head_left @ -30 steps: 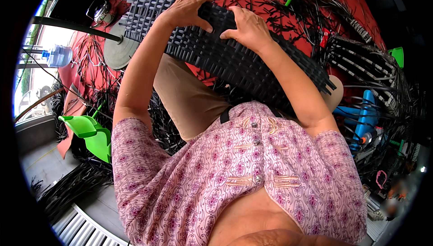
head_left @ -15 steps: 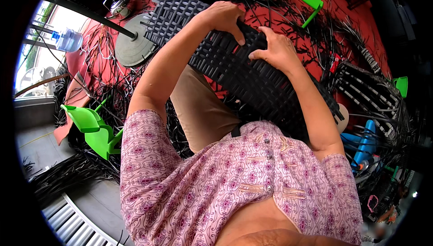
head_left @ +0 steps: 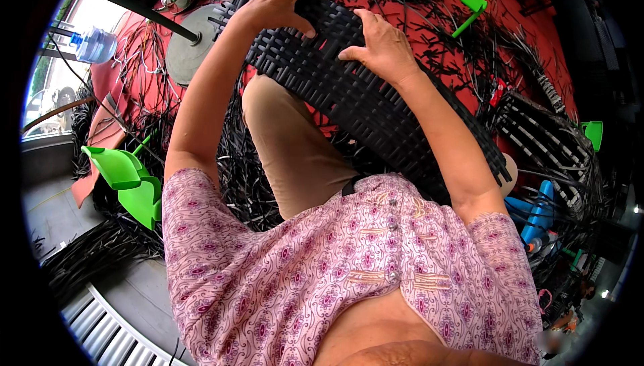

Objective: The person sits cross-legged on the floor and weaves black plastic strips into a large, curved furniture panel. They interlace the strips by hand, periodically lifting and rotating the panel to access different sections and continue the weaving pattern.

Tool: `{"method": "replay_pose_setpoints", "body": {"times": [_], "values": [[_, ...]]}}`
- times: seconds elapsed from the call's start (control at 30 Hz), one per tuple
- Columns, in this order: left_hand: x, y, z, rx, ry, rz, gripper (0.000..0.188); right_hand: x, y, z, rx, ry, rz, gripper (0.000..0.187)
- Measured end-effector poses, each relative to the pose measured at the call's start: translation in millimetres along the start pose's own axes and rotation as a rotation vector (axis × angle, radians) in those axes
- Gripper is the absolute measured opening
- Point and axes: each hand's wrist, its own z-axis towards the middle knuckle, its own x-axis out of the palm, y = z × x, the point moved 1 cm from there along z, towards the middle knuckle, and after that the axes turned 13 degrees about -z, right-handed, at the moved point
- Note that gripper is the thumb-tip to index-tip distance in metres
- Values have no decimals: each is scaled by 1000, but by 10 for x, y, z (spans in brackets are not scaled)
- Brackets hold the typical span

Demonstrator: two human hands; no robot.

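If one side is pulled harder, the black woven panel (head_left: 355, 98), slanting from beyond the left knee (head_left: 260, 98) to under the right forearm (head_left: 451, 125), could skew; the left hand (head_left: 278, 3) and right hand (head_left: 388, 47) arch over it, thumbs parted from fingers, though I cannot tell whether either grips it; compared with half a second ago, the left hand sits nearer the panel's upper-left end.

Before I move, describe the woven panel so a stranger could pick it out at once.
From the pink patterned shirt, look up past the beige trouser leg to the left hand and right hand. Beneath both, slanting from upper left to lower right, lies the black woven panel. Unlike the loose strips nearby, it is interlaced into one broad sheet.
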Motion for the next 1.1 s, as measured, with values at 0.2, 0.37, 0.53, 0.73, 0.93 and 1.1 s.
{"method": "replay_pose_setpoints", "body": {"times": [0.2, 0.37, 0.53, 0.73, 0.93, 1.1], "values": [[-7, 80, 138, -10, 30, -96, 81, 0, -2, 51, 5, -17, 45, 80], [-21, 104, 279, -107, 84, -149, 75, -45, -9, 131, -1, -82, -10, 71], [-117, 55, 443, -205, 255, -127, 76, -130, -69, 255, 45, -4, 13, 62], [-119, 327, 341, -259, 257, -402, 85, -334, -107, 598, 23, 277, -76, 63], [-413, 1133, -246, -239, 49, -19, 91, -128, 440, 987, -141, -127, -41, 76], [-485, 984, -351, -285, 18, 13, 109, 284, 735, 1306, -111, -41, -21, 71]]}}
